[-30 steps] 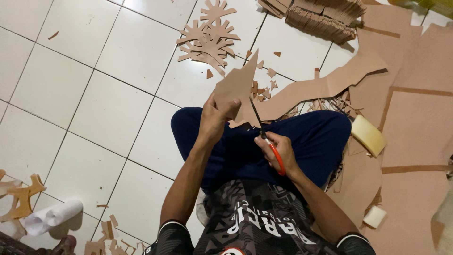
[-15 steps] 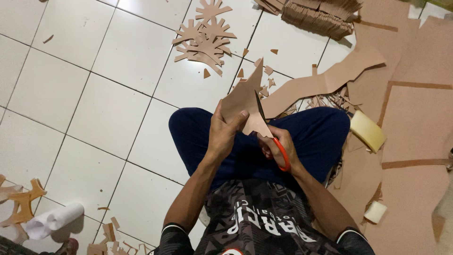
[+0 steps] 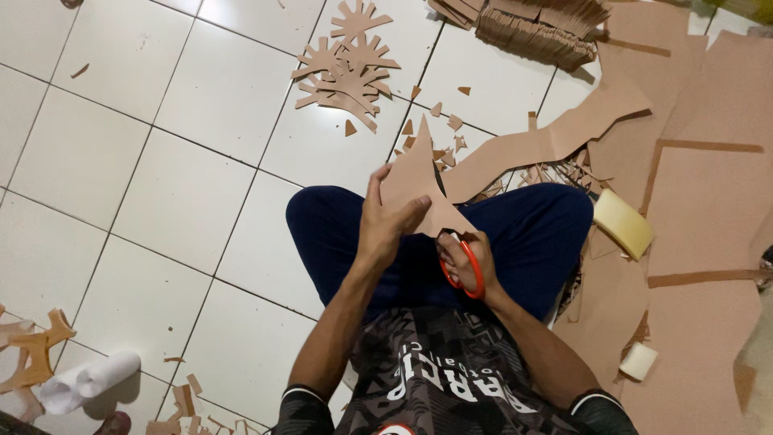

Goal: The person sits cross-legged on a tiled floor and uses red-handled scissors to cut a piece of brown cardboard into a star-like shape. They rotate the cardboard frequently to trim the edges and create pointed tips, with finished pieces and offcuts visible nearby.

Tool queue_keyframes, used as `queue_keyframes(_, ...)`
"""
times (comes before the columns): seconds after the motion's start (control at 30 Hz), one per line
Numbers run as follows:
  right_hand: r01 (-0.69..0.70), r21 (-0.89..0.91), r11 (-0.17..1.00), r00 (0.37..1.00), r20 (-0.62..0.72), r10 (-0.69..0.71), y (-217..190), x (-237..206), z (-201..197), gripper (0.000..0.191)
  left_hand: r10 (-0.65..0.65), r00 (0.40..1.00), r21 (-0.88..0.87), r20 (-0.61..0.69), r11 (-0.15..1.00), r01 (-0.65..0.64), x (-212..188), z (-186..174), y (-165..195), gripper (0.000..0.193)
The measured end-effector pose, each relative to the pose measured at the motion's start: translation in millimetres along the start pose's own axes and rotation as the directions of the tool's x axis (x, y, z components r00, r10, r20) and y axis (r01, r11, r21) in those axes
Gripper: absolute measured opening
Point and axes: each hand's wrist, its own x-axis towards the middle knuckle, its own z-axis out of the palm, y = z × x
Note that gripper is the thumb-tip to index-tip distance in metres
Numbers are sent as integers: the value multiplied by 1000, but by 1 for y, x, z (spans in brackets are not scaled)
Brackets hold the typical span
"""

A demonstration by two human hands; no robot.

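I sit cross-legged on a white tiled floor. My left hand [image 3: 385,224] grips a brown cardboard piece [image 3: 415,181] above my knees. My right hand [image 3: 465,262] holds orange-handled scissors [image 3: 471,270], whose dark blades run up into the cardboard from its lower right edge. The scissor tips are partly hidden behind the piece.
A pile of cut brown star-like shapes [image 3: 348,68] lies ahead on the tiles, with small scraps [image 3: 439,121] nearby. Large cardboard sheets [image 3: 700,201] cover the floor at right, beside a stack of corrugated cardboard [image 3: 535,28] and a yellow tape roll [image 3: 622,223]. A white paper roll [image 3: 88,379] lies at lower left.
The cardboard piece has turned in my left hand and come closer to me. The scissors have moved in under it, blades now cutting into it.
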Motion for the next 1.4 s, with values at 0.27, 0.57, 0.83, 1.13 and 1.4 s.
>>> queue_keyframes(0.27, 203, -201, 958, 979, 64, -194, 6, 7, -9, 17, 139, 986, 234, 93, 959, -158, 5, -8, 10, 45)
queue_keyframes(0.57, 302, -266, 915, 952, 27, -306, 7, 9, -12, 19, 181, 979, 209, 99, 958, -198, -10, 3, -4, 46)
queue_keyframes(0.83, 123, -210, 970, 989, -61, -138, 9, 0, -5, 23, 114, 986, 247, 124, 959, -142, 7, -3, -1, 45)
queue_keyframes(1.13, 249, -165, 954, 965, -40, -259, -1, 17, -1, 21, 215, 960, 261, 177, 931, -257, -9, 6, -9, 41)
queue_keyframes(1.4, 14, 46, 999, 997, -72, -11, 10, 8, 5, 26, 136, 985, 11, -105, 991, -136, 14, 1, 1, 53)
